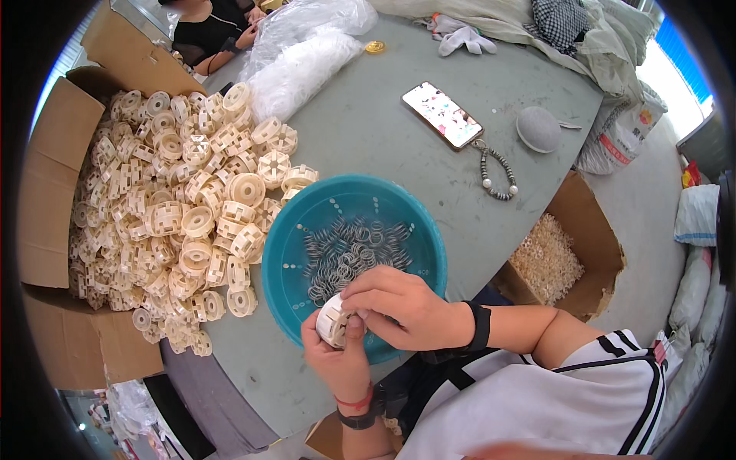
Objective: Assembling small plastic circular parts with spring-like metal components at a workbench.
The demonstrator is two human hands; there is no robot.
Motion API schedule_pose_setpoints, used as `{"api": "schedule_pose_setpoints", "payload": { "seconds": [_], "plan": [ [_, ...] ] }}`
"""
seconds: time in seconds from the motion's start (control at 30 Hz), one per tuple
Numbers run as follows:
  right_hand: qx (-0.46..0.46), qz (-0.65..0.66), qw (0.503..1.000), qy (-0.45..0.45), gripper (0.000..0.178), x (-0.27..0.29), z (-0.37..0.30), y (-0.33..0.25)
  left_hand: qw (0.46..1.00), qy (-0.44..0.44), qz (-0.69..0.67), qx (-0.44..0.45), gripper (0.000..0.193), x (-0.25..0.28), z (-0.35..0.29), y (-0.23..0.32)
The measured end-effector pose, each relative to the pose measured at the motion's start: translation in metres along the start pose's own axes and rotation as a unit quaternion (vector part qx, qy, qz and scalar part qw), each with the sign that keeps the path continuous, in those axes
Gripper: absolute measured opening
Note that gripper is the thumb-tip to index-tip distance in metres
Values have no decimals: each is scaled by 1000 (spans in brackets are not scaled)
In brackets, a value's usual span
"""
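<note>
My left hand grips a round, cream-white plastic part with slots in its side, holding it tilted over the near edge of a teal plastic basin. From the right, my right hand reaches to the same part, its bent fingertips touching the upper edge. Whatever may be pinched between those fingertips is hidden. Many small metal coil springs lie heaped on the basin floor, just beyond my hands. Left of the basin, a big pile of similar cream slotted wheel-shaped parts spills out of a cardboard box.
On the grey table lie a lit phone with a beaded strap, a grey rounded object, a glove and clear plastic bags. Another person sits across. A carton of small pale pieces stands to the right.
</note>
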State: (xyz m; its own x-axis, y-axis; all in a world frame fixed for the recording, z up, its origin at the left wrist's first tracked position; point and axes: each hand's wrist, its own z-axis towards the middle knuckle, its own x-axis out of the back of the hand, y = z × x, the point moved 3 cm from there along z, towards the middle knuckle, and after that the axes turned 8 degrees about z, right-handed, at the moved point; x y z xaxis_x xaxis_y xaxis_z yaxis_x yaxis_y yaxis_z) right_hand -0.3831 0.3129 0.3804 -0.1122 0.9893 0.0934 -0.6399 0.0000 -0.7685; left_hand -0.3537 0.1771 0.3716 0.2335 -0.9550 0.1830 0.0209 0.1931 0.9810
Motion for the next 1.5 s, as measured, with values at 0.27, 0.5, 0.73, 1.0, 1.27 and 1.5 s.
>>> {"api": "schedule_pose_setpoints", "payload": {
  "seconds": [0.27,0.5,0.73,1.0,1.27,1.5],
  "plan": [
    [-32,-18,999,17,23,-2,1,-4,1000,-7,10,-9,38,0,-2,1],
    [-167,97,981,-1,22,-4,-2,1,993,-92,-65,33,42,0,8,-5],
    [-260,155,953,1,13,-6,-3,14,944,-116,-295,91,32,11,15,-15],
    [-181,75,980,-30,9,-4,1,8,870,-108,-414,244,12,4,15,-7],
    [-288,166,943,-13,10,-3,0,13,997,-16,-59,-38,16,24,17,-15],
    [-173,76,979,81,13,26,-4,22,911,-125,-371,128,34,27,27,3]
  ]
}}
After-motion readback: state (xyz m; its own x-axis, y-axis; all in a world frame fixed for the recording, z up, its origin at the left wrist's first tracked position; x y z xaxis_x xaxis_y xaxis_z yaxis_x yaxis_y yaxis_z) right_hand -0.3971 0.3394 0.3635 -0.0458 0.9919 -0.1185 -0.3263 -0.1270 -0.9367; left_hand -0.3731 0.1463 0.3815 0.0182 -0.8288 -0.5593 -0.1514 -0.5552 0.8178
